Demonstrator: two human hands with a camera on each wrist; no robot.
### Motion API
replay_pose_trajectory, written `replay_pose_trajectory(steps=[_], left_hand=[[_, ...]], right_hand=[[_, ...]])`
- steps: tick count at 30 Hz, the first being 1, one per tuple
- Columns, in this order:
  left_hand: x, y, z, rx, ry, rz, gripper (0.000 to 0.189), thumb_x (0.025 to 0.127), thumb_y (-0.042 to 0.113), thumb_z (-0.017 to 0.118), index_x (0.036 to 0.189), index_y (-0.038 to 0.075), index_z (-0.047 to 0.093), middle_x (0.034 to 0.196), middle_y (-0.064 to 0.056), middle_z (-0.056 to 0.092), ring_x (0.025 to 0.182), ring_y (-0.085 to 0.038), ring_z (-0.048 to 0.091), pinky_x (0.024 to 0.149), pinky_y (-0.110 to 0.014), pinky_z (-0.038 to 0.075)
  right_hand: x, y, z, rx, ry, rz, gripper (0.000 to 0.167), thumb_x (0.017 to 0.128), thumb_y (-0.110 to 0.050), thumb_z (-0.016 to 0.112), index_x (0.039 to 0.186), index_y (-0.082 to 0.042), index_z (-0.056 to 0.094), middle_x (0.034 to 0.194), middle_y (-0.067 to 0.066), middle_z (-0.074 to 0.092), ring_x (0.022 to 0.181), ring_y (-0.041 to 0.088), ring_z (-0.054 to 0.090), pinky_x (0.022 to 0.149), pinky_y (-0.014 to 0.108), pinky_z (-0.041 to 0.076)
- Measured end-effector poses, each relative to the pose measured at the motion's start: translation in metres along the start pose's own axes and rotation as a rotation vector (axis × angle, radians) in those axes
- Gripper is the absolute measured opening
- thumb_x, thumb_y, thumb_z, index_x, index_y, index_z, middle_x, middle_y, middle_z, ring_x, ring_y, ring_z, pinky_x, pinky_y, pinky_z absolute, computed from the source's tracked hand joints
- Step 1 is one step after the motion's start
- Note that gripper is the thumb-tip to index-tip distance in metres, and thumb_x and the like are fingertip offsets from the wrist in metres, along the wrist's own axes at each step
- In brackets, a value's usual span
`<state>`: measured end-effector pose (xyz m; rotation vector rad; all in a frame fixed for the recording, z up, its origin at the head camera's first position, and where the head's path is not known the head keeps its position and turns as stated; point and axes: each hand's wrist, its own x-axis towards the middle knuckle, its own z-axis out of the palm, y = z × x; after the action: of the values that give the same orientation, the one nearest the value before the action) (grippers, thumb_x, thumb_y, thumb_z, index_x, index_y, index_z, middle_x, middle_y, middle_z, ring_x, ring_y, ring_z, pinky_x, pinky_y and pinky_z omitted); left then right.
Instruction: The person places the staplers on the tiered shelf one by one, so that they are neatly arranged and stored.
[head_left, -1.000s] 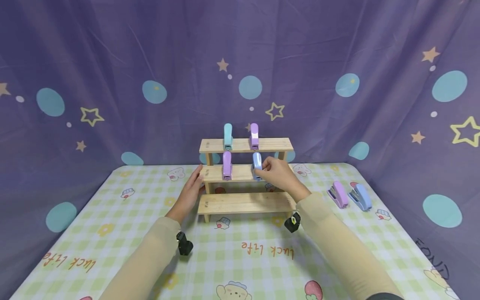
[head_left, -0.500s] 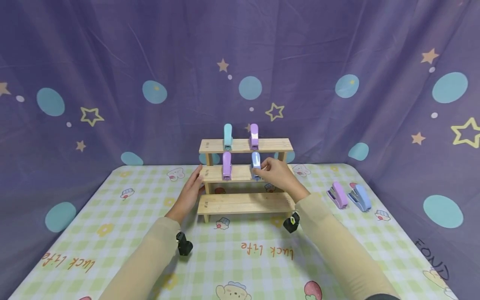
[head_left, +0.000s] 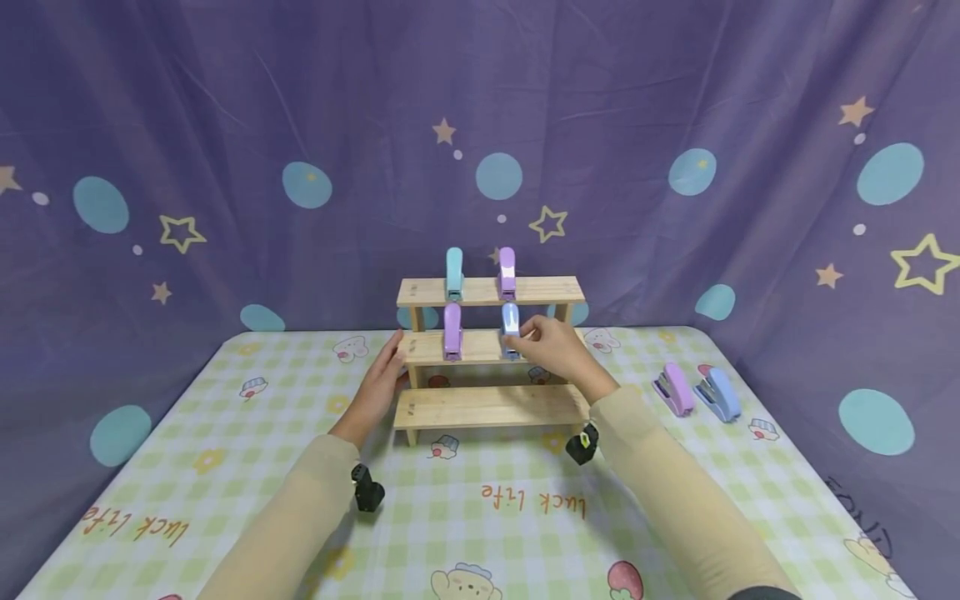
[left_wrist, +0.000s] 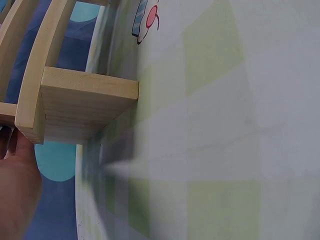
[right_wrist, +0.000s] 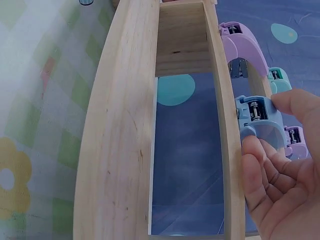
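Observation:
On the middle tier of a wooden shelf stand [head_left: 491,406] a blue stapler [head_left: 511,327] stands upright, and my right hand [head_left: 557,346] pinches it between thumb and fingers. The right wrist view shows the fingertips on both sides of the blue stapler [right_wrist: 260,117]. To its left on the same tier is a purple stapler [head_left: 452,333]. The top tier bears a teal stapler [head_left: 454,275] and another purple stapler [head_left: 507,275]. My left hand [head_left: 377,385] rests against the stand's left end, its fingers fairly straight; the left wrist view partly hides its fingertips behind the wood.
A purple stapler [head_left: 674,390] and a blue stapler [head_left: 718,394] lie on the checked tablecloth [head_left: 420,533] to the right of the stand. Behind the table hangs a purple curtain [head_left: 360,100] with stars and dots.
The blue stapler in my right hand has shifted slightly left along the middle tier, then stayed almost still. My left hand keeps its place at the stand's end.

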<state>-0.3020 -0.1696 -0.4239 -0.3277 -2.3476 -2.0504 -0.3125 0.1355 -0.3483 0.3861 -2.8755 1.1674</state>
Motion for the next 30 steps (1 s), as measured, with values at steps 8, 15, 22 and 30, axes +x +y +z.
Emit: replay_pose_trajectory(steps=[8,15,22,30], left_hand=[[-0.002,0.001,0.000,0.009,-0.006,-0.009,0.056,0.112,0.036,0.030,0.163,0.026,0.009,0.167,-0.005,0.010,0.149,-0.027,0.022,0.121,-0.043,0.027],[0.000,0.000,-0.001,-0.010,-0.022,-0.037,0.056,0.112,0.031,0.029,0.163,0.023,0.008,0.167,-0.007,0.008,0.150,-0.028,0.018,0.121,-0.044,0.025],[-0.001,0.001,0.000,-0.014,-0.020,-0.044,0.056,0.112,0.030,0.029,0.163,0.023,0.008,0.167,-0.007,0.008,0.150,-0.029,0.019,0.122,-0.046,0.024],[-0.001,-0.001,-0.001,0.006,-0.001,-0.014,0.057,0.111,0.037,0.031,0.163,0.027,0.010,0.167,-0.004,0.011,0.149,-0.027,0.022,0.121,-0.043,0.027]], right_hand=[[-0.002,0.003,-0.001,0.007,-0.005,-0.018,0.050,0.093,-0.055,0.065,0.114,-0.009,0.063,0.095,0.007,0.066,0.076,0.022,0.063,0.063,0.035,0.054],[-0.008,0.007,-0.005,0.022,-0.002,-0.067,0.048,0.096,-0.050,0.065,0.115,-0.006,0.065,0.086,0.006,0.067,0.068,0.018,0.065,0.060,0.033,0.053],[-0.016,0.014,-0.014,0.018,0.014,-0.064,0.045,0.097,-0.048,0.064,0.118,-0.008,0.065,0.086,0.005,0.067,0.069,0.016,0.067,0.059,0.033,0.055],[-0.023,0.026,-0.030,-0.009,0.020,-0.058,0.044,0.098,-0.048,0.062,0.119,-0.010,0.066,0.089,0.007,0.067,0.073,0.022,0.067,0.063,0.036,0.053]])
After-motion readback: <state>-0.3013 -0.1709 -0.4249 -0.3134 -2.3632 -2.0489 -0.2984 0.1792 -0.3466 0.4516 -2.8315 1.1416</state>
